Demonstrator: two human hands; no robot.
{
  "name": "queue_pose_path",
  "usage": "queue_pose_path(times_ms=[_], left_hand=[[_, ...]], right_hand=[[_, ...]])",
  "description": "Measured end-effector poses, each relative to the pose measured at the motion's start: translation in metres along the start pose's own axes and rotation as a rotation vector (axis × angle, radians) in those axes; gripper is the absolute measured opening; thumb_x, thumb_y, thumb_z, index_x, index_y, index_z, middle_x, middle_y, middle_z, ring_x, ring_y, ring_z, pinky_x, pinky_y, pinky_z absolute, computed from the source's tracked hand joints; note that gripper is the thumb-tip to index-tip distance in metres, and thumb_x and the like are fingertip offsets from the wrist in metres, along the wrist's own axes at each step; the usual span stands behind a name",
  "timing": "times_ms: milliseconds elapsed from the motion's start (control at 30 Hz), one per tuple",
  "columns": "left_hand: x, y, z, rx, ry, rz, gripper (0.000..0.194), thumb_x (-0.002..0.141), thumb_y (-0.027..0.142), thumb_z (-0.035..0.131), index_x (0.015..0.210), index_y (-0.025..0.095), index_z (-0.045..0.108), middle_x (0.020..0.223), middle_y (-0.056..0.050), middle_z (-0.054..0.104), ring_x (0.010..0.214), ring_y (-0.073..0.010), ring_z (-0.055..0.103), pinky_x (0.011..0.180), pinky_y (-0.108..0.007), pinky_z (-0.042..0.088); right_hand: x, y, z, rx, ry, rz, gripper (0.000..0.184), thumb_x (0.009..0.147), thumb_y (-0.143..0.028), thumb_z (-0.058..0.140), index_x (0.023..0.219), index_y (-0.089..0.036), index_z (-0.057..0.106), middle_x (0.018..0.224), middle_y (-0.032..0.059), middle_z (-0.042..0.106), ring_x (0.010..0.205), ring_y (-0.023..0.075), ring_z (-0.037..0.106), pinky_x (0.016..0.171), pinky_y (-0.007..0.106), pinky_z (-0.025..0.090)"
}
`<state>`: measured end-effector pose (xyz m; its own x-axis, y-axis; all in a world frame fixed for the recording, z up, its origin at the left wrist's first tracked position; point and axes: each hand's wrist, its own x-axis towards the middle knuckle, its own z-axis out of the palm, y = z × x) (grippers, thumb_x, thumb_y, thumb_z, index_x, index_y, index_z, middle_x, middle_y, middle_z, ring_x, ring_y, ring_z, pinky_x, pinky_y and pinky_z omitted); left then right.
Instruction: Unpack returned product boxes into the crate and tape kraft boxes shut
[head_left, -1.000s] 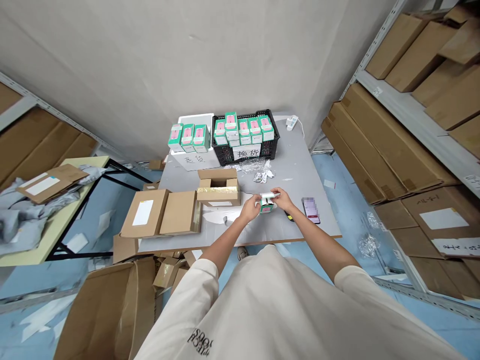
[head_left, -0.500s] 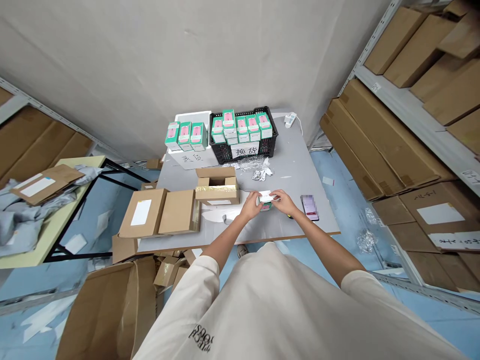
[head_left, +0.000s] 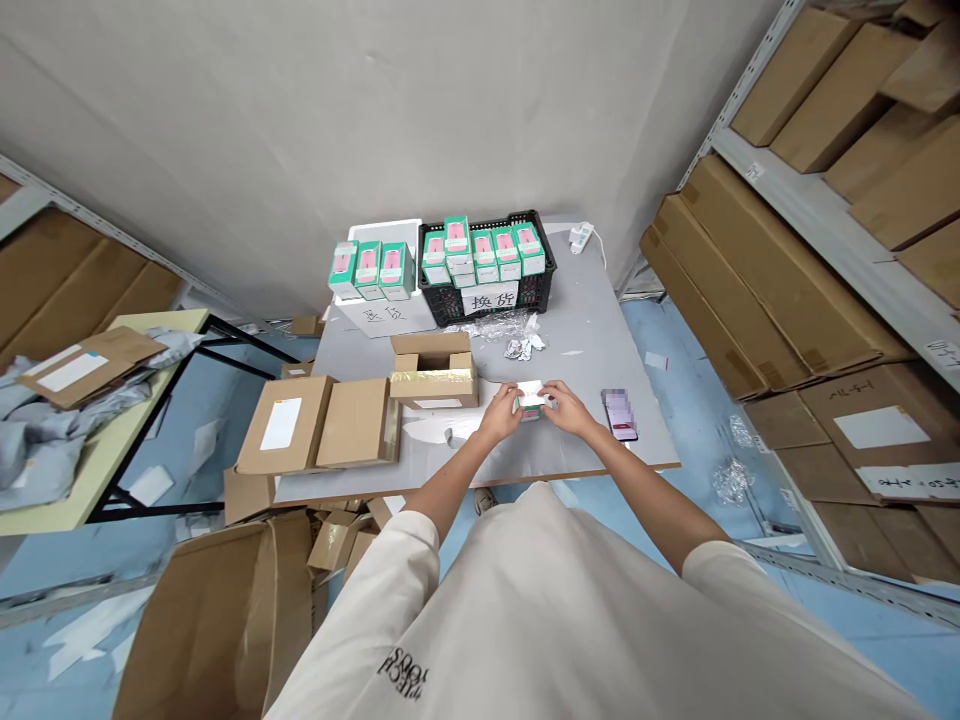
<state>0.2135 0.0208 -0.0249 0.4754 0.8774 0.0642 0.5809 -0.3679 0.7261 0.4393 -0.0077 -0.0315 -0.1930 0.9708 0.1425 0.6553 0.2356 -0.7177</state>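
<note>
Near the front of the grey table, a small green and white box (head_left: pixel 531 400) sits between my two hands, its white top facing up. My left hand (head_left: pixel 502 412) grips its left side with bent fingers. From the other side, my right hand (head_left: pixel 564 408) closes its fingers on the right edge. A white sheet of paper (head_left: pixel 435 430) lies on the table left of my left hand. Just beyond it stands an open brown carton (head_left: pixel 433 385). A phone (head_left: pixel 619 414) rests to the right of my right hand.
At the back, a black crate (head_left: pixel 534 290) and a white foam box (head_left: pixel 397 316) bear several green and pink boxes. Crumpled paper (head_left: pixel 525 342) lies before the crate. Two brown cartons (head_left: pixel 289 425) stand at the table's left. A power strip (head_left: pixel 580 236) lies at the far right.
My hands stay on the small box, with only slight finger shifts. The right fingers have moved a little on its right edge; nothing else has visibly moved.
</note>
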Motion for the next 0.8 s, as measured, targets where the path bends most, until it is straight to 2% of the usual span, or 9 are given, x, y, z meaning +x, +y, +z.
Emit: queue_pose_path(times_ms=[67, 133, 233, 333, 400, 533, 633, 800], left_hand=[[-0.001, 0.000, -0.001, 0.009, -0.017, 0.005, 0.034, 0.089, 0.018, 0.055, 0.123, 0.024, 0.060, 0.142, -0.011, 0.051, 0.131, -0.0276, 0.055, 0.111, -0.046, 0.047], [-0.002, 0.000, -0.002, 0.001, -0.019, 0.008, 0.036, 0.089, 0.016, 0.054, 0.124, 0.024, 0.060, 0.143, -0.010, 0.050, 0.131, -0.0270, 0.055, 0.112, -0.045, 0.046], [-0.002, 0.001, -0.004, -0.016, -0.010, 0.003, 0.036, 0.089, 0.015, 0.052, 0.123, 0.024, 0.061, 0.142, -0.011, 0.051, 0.129, -0.0270, 0.057, 0.111, -0.046, 0.047], [-0.002, 0.002, -0.004, -0.022, -0.014, 0.010, 0.037, 0.088, 0.014, 0.052, 0.123, 0.023, 0.061, 0.142, -0.011, 0.051, 0.125, -0.0273, 0.060, 0.110, -0.047, 0.048], [-0.004, 0.001, -0.004, -0.041, -0.009, 0.009, 0.038, 0.087, 0.013, 0.053, 0.123, 0.023, 0.061, 0.143, -0.011, 0.050, 0.122, -0.0266, 0.061, 0.108, -0.046, 0.049], [-0.007, -0.005, -0.003, -0.184, 0.044, -0.022, 0.043, 0.087, 0.013, 0.053, 0.129, 0.024, 0.056, 0.139, -0.010, 0.053, 0.109, -0.0222, 0.066, 0.099, -0.043, 0.053], [-0.009, -0.013, -0.004, -0.257, 0.078, -0.106, 0.047, 0.083, 0.016, 0.060, 0.129, 0.025, 0.053, 0.136, -0.010, 0.054, 0.105, -0.0215, 0.067, 0.090, -0.040, 0.055], [-0.010, -0.014, -0.008, -0.327, -0.012, -0.156, 0.048, 0.071, 0.029, 0.081, 0.110, 0.023, 0.054, 0.126, -0.007, 0.060, 0.114, -0.0247, 0.062, 0.094, -0.041, 0.052]], right_hand=[[-0.001, -0.003, -0.001, -0.084, -0.002, -0.023, 0.032, 0.084, -0.021, 0.064, 0.116, -0.024, 0.066, 0.139, 0.0113, 0.055, 0.120, 0.0282, 0.059, 0.102, 0.045, 0.050], [0.001, -0.006, -0.002, -0.141, -0.025, -0.045, 0.031, 0.082, -0.021, 0.068, 0.113, -0.023, 0.066, 0.148, 0.0125, 0.051, 0.126, 0.0318, 0.055, 0.105, 0.050, 0.047], [0.007, -0.009, -0.001, -0.151, -0.075, -0.047, 0.032, 0.077, -0.017, 0.071, 0.108, -0.025, 0.063, 0.154, 0.0115, 0.048, 0.127, 0.0338, 0.053, 0.105, 0.053, 0.045], [0.015, -0.009, 0.001, -0.124, -0.096, -0.026, 0.036, 0.073, -0.009, 0.069, 0.103, -0.025, 0.060, 0.153, 0.0101, 0.050, 0.125, 0.0325, 0.055, 0.103, 0.050, 0.045], [0.020, -0.010, 0.002, -0.105, -0.108, -0.022, 0.037, 0.071, -0.007, 0.066, 0.102, -0.026, 0.058, 0.146, 0.0093, 0.056, 0.117, 0.0298, 0.059, 0.098, 0.046, 0.047], [0.025, -0.013, -0.004, -0.082, -0.130, -0.012, 0.033, 0.071, -0.013, 0.066, 0.100, -0.025, 0.058, 0.112, 0.0051, 0.068, 0.095, 0.0252, 0.062, 0.086, 0.036, 0.047], [0.030, -0.018, -0.016, -0.028, -0.112, 0.020, 0.032, 0.070, -0.023, 0.073, 0.100, -0.026, 0.059, 0.100, 0.0023, 0.067, 0.089, 0.0233, 0.060, 0.078, 0.032, 0.045], [0.048, -0.022, -0.040, 0.198, -0.094, 0.150, 0.039, 0.065, -0.035, 0.080, 0.098, -0.025, 0.061, 0.081, -0.0043, 0.060, 0.071, 0.0158, 0.054, 0.066, 0.027, 0.043]])
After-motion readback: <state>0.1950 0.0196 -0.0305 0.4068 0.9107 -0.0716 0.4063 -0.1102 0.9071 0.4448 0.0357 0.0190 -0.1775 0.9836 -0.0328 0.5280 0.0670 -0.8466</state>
